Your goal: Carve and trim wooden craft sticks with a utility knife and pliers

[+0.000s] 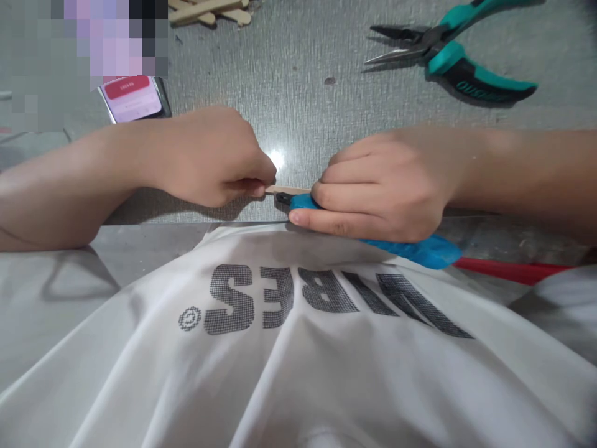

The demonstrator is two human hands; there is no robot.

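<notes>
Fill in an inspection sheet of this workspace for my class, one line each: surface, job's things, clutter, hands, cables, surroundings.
Surface: grey textured tabletop, with a bright reflection and a small dark mark.
Job's things: thin wooden stick spanning the hands; blue-handled tool with a dark tip beside it, type unclear.
Clutter: loose wooden sticks, lit phone, teal-and-black pliers lying with jaws parted.
Hands: left hand pinches the stick's end; right hand grips the blue-handled tool.
Cables: none identifiable for certain.
Surroundings: white shirt with dark lettering; red object at right, partly hidden; upper-left corner pixelated.
</notes>
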